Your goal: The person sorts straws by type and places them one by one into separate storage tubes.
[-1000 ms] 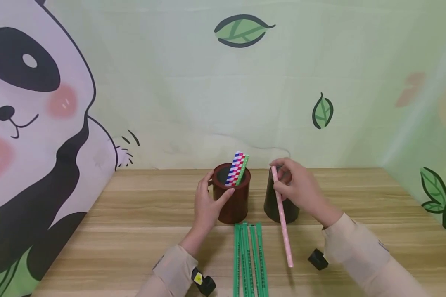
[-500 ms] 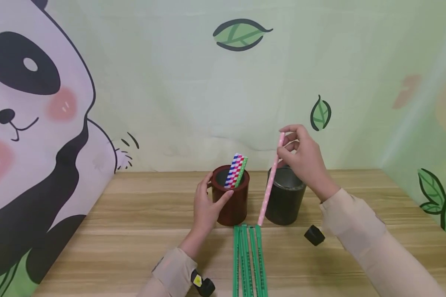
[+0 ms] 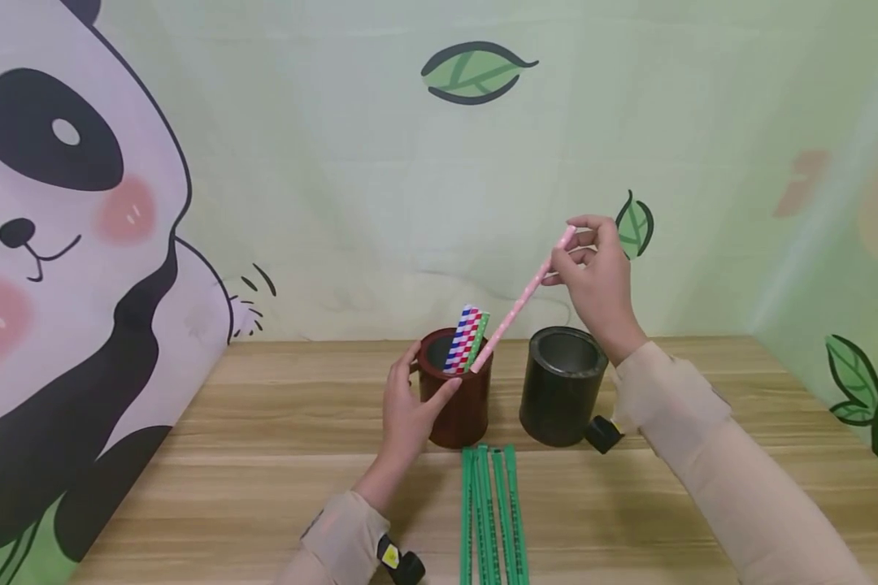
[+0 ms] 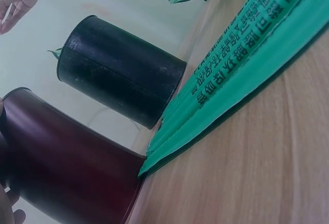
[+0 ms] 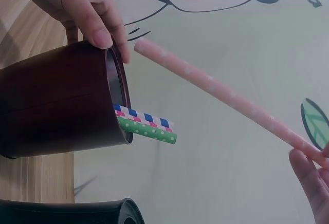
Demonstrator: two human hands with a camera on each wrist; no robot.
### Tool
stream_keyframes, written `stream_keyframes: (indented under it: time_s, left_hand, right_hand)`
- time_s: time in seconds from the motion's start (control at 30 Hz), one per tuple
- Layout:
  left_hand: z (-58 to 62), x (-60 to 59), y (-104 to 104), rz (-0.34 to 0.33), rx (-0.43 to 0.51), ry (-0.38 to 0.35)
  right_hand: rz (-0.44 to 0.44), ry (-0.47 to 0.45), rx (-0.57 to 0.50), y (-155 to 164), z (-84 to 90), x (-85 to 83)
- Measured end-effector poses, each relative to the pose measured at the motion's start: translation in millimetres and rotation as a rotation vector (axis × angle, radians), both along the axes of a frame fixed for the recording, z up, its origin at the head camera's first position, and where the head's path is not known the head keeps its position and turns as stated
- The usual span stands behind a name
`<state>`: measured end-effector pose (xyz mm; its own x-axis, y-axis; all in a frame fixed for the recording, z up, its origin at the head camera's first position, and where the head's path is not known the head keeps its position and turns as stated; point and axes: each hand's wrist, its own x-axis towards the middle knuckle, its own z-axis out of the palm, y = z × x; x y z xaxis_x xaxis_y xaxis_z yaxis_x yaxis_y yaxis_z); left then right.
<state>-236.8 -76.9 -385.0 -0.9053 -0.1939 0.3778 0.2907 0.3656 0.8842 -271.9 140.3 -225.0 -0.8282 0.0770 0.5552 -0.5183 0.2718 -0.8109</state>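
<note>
I held the pink straw (image 3: 525,296) pinched in my right hand (image 3: 596,272), tilted, its lower tip at the rim of the red cup (image 3: 457,402). My left hand (image 3: 404,406) gripped that cup, standing on the surface (image 3: 263,455) beside the black cup (image 3: 562,386).

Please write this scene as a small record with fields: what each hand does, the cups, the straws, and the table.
left hand: grips the red cup
right hand: pinches the pink straw by its top end
pink straw: tilted, lower tip at the red cup's rim
red cup: upright, holds a blue striped, a pink striped and a green dotted straw
black cup: upright, right of the red cup, looks empty
green packets: lie side by side in front of the cups
table: wood
</note>
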Motion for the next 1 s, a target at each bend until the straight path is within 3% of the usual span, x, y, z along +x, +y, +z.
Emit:
stream_keyframes:
  time_s: [0.43,0.77,1.0]
  left_hand:
    - [-1.8,-0.8,-0.4,-0.006,0.007,0.009]
    - [-1.6,-0.9,0.2,0.001,0.004,0.056]
    - [-1.8,-0.4,-0.7,0.006,-0.011,0.038]
  right_hand:
    - [-0.035,0.015,0.020,-5.9,-15.3,-17.4]
    - [-0.057,0.006,0.211,-13.8,-31.5,-20.9]
    - [-0.040,-0.016,0.286,-20.7,-41.1,-21.0]
